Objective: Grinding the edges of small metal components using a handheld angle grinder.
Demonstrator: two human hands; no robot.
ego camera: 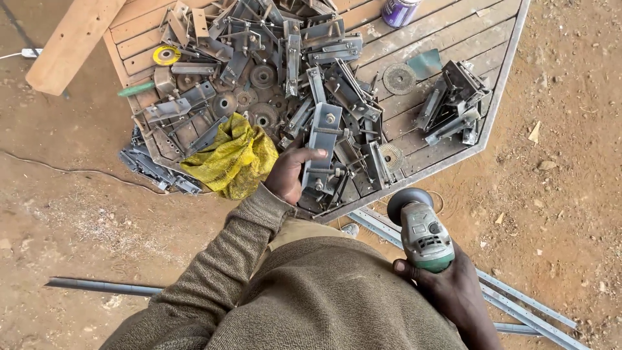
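- While clamped in left hand (286,174), bracket (322,150) at pile's (259,71) near edge, on table (453,29): best lifted clear before grinding.
- Right hand (447,288) wrapped round grinder (420,232), disc forward; firm grip advised.
- Bolt on bracket possibly loose; hard to tell.
- Yellow cloth (233,159) beside: best kept from sparks.

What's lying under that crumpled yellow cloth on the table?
The crumpled yellow cloth drapes over grey metal brackets at the edge of the wooden plank table. Whatever lies beneath its middle is covered.
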